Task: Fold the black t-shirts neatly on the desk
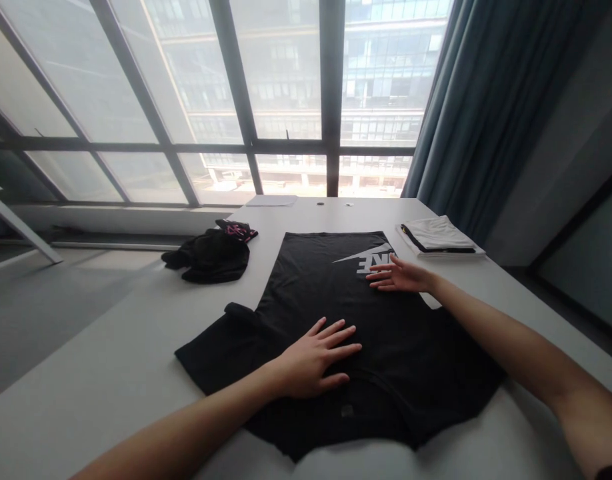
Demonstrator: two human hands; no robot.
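Observation:
A black T-shirt [306,287] lies spread out on the white table, its collar toward me and its hem toward the window. White lettering and a pale pointed shape show on its far right part. My left hand [316,360] rests on the shirt near the collar, fingers spread, holding nothing. Farther off and to the right, my right hand [399,275] is over the shirt beside the lettering and partly covers it. Its fingers are apart, with nothing in them.
A heap of black cloth [211,255] with a pink-patterned piece lies at the table's left edge. Folded white and black garments [439,235] are stacked at the right. Paper [271,200] lies at the far edge of the table [136,347], before the windows. A curtain [466,113] hangs at right.

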